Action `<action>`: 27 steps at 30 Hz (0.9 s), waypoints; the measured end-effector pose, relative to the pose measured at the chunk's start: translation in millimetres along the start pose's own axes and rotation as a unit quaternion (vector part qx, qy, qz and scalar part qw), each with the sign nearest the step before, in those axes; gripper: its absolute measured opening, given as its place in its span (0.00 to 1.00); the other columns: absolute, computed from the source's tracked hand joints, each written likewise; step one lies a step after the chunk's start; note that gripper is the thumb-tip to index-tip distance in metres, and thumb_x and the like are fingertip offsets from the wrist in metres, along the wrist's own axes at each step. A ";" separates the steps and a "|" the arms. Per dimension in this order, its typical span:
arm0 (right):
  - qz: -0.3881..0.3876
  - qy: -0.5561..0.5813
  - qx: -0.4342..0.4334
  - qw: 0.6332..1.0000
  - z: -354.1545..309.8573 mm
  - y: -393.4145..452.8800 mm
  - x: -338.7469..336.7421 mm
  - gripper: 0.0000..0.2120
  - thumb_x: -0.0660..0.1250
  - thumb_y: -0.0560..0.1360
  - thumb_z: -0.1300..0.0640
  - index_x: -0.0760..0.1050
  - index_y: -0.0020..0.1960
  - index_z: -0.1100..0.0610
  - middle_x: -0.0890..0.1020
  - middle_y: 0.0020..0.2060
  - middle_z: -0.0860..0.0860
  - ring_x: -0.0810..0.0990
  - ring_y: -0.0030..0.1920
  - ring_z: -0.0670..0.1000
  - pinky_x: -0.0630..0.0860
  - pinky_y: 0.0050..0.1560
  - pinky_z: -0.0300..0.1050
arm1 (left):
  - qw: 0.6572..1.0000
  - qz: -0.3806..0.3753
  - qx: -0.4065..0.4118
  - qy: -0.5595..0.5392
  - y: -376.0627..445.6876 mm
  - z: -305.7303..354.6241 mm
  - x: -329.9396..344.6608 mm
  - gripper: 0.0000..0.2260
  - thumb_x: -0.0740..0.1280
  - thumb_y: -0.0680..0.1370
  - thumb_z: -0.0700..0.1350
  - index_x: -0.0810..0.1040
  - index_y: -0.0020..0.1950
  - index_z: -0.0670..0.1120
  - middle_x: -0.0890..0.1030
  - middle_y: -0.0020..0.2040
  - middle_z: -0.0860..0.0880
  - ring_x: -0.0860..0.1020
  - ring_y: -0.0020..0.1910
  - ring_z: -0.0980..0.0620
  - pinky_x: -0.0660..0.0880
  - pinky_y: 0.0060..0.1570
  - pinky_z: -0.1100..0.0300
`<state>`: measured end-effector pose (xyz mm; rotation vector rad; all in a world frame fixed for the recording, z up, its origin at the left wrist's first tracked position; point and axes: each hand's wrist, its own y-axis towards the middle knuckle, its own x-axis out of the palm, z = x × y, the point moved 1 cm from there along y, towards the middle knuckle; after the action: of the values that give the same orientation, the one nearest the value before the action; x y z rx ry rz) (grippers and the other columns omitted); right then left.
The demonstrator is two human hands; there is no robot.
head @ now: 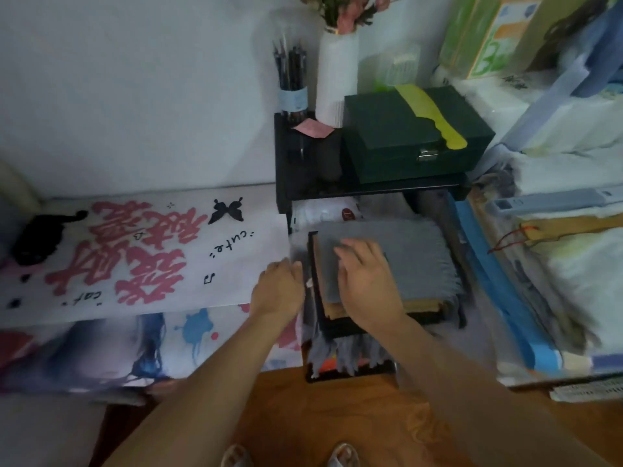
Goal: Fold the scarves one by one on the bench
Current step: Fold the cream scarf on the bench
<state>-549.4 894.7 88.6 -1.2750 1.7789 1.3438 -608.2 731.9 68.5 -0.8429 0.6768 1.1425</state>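
Two sandalled feet (290,456) stood on a brown wooden floor (337,406), nearest the lens. Beyond them sat a low black bench (350,326), taken here as the reference point. Grey fringe and something orange hung over its near edge.

On the bench lay a stack of folded cloth: a soft grey woollen scarf with fringed edges (414,261) on top, a tan layer (421,305) beneath it, dark material under that. How many scarves the stack held could not be told.

Right hand (367,281) rested flat on the grey scarf, fingers fairly straight and spread, pressing the fold down. Left hand (279,288) was at the bench's left edge, fingers curled; whether it gripped cloth or the bench edge could not be determined. The hands were near each other, not touching.

Assessment: the scarf looked light, limp and non-slippery, likely to sag unless supported. It would be best taken at two corners of a folded edge, away from the fringe, which could snag.

Left of the bench lay a white printed fabric with pink characters (141,254). Behind the bench, a black shelf (371,188) carried a dark green latched box (414,143), a white ribbed vase (332,79) and a jar of pens (291,82).
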 end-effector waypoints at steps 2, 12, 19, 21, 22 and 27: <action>-0.025 0.059 -0.019 0.998 -38.5 -1.4 22.3 0.13 0.66 0.75 0.66 0.80 0.59 0.63 0.80 0.56 0.57 0.76 0.56 0.57 0.76 0.59 0.51 | 0.999 -0.001 -0.029 -0.022 -31.5 -36.8 -6.9 0.17 0.53 0.86 0.50 0.78 0.63 0.45 0.78 0.63 0.43 0.76 0.61 0.43 0.72 0.62 0.52; -0.397 0.151 0.028 0.905 -223.4 -134.6 118.0 0.13 0.59 0.81 0.57 0.81 0.58 0.52 0.82 0.58 0.49 0.80 0.59 0.51 0.75 0.58 0.45 | 0.947 -0.040 -0.299 -0.109 -267.5 -274.0 -36.4 0.10 0.63 0.81 0.45 0.84 0.56 0.48 0.85 0.54 0.45 0.83 0.54 0.44 0.79 0.51 0.54; -0.512 0.118 0.082 0.847 -368.6 -247.1 179.7 0.11 0.59 0.81 0.53 0.80 0.54 0.45 0.82 0.56 0.45 0.81 0.52 0.50 0.78 0.49 0.45 | 0.941 -0.131 -0.297 -0.093 -418.8 -432.0 -24.6 0.20 0.58 0.71 0.53 0.83 0.52 0.45 0.84 0.51 0.46 0.82 0.51 0.46 0.74 0.44 0.58; -0.528 0.131 0.125 0.830 -414.4 -289.7 204.5 0.10 0.60 0.81 0.54 0.80 0.50 0.45 0.83 0.54 0.47 0.81 0.51 0.50 0.80 0.51 0.47 | 0.934 -0.181 -0.300 -0.068 -461.7 -482.5 -19.0 0.21 0.59 0.72 0.52 0.82 0.56 0.43 0.81 0.49 0.47 0.81 0.54 0.45 0.71 0.44 0.59; -0.544 0.146 0.149 0.813 -436.8 -314.3 213.4 0.10 0.60 0.81 0.55 0.79 0.49 0.46 0.83 0.53 0.48 0.82 0.50 0.51 0.80 0.53 0.49 | 0.927 -0.197 -0.314 -0.056 -484.6 -509.2 -15.9 0.17 0.60 0.76 0.49 0.81 0.57 0.43 0.80 0.50 0.47 0.81 0.56 0.45 0.69 0.44 0.59; -0.609 0.193 0.226 0.735 -517.4 -423.2 234.7 0.12 0.61 0.80 0.61 0.78 0.42 0.49 0.84 0.48 0.51 0.83 0.52 0.55 0.79 0.58 0.51 | 0.895 -0.223 -0.381 0.060 -578.5 -638.7 5.9 0.20 0.60 0.80 0.46 0.66 0.73 0.49 0.74 0.67 0.43 0.75 0.64 0.41 0.75 0.57 0.50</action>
<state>-199.3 310.3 -106.0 -1.9123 0.8893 -0.1094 -78.3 86.3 -143.9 -1.6505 0.0812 0.9249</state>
